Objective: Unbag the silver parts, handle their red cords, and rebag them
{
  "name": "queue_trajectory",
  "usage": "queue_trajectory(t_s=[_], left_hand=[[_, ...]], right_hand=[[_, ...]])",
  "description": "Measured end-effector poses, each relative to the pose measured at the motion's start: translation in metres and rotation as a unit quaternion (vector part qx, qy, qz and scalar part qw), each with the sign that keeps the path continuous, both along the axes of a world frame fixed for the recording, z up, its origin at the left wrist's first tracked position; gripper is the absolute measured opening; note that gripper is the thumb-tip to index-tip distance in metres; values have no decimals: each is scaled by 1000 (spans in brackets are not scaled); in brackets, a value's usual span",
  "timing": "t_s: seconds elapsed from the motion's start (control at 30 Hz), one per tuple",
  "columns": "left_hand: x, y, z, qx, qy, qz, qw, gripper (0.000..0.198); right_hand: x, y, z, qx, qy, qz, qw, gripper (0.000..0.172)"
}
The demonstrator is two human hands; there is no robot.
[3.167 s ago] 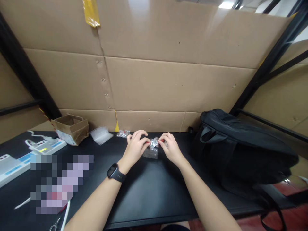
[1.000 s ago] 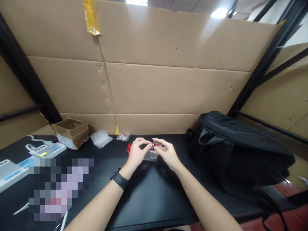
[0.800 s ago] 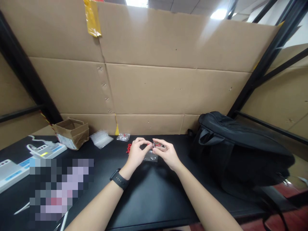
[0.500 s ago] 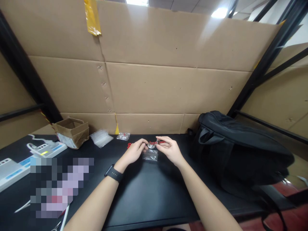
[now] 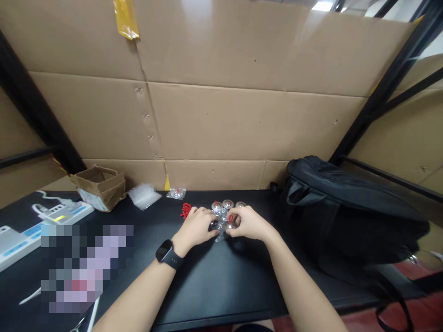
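Note:
In the head view, my right hand (image 5: 251,222) pinches a small silver finger cymbal (image 5: 230,225) with a red cord knot at its centre. It is held low over a clear plastic bag (image 5: 219,238). The thumb and fingers of my left hand (image 5: 196,227) close on the left side of this bag, partly hiding it. Just beyond my hands lie more finger cymbals (image 5: 228,204), silver and round with red knots. A bunch of red cords (image 5: 186,211) rests beyond my left hand.
A sealed clear packet (image 5: 176,193) and a stack of plastic bags (image 5: 144,196) lie near the cardboard wall. An open cardboard box (image 5: 100,186) and a power strip (image 5: 51,221) stand left. A black backpack (image 5: 346,216) takes up the right side of the black table (image 5: 221,286).
Both hands have come nearer to me, over the plastic bag. My right hand now holds a finger cymbal there. Several cymbals beyond my hands have come into sight. The view tilts slightly down.

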State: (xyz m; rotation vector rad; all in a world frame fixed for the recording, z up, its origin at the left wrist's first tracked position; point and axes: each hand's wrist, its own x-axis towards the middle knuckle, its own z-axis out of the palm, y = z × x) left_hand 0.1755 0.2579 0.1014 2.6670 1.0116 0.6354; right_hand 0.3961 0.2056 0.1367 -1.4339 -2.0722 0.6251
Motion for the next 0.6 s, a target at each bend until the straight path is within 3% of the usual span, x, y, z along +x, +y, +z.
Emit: queue_trajectory(t_s=[0.27,0.47,0.6], left_hand=[[4,-2,2,48,43,37,997,17],[5,-1,2,-30,-12,-52,998,17],[8,-3,2,-16,-4,-31,999,14]], right_hand=[[-3,2,-14,5,-62,13,998,21],[-1,1,-14,19,-86,-17,996,24],[0,0,-13,14,-105,-22,994,26]])
